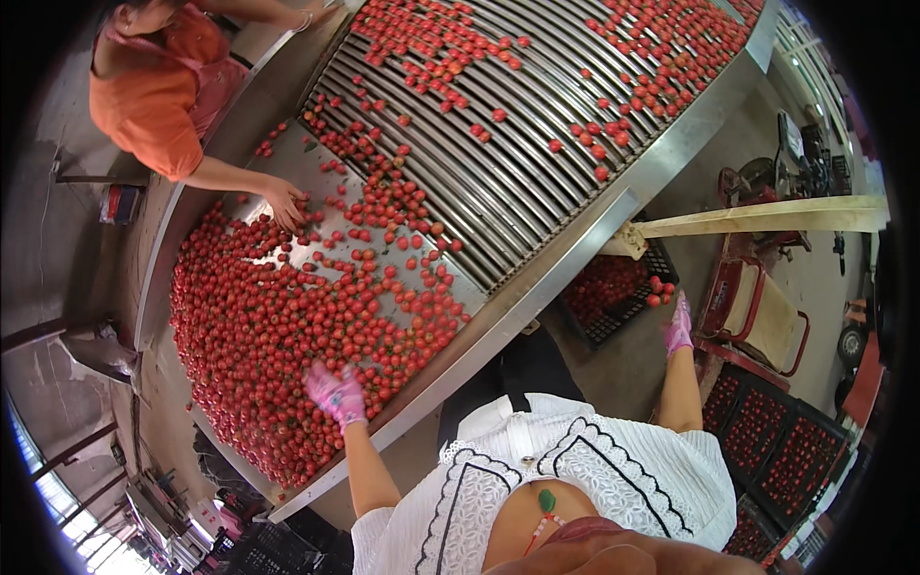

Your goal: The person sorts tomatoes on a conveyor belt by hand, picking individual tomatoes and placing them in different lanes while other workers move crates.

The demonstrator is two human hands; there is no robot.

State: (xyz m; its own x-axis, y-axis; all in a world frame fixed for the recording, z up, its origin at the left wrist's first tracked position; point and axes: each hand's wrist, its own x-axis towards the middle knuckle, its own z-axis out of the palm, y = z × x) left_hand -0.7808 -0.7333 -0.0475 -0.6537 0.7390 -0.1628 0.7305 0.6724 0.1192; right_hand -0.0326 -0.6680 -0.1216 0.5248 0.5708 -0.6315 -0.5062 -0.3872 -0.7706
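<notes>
Red cherry tomatoes (278, 335) lie in a thick heap across a metal tray at the lower end of a roller conveyor (489, 163). My left hand (337, 394), in a pink patterned glove, rests on the near part of this heap with its fingers apart. Out to the right, my right hand (678, 326) wears the same sort of glove and has its fingers stretched out. Beside its fingertips a few cherry tomatoes (659, 291) appear to be in the air, apart from the hand. Under them stands a black crate (606, 331) with more tomatoes in it.
Across the tray, a co-worker in orange (158, 120) reaches a bare hand (284, 203) into the tomatoes. A metal side rail (537, 297) runs between me and the rollers. At right are a red-framed seat (757, 307) and filled black crates (776, 431).
</notes>
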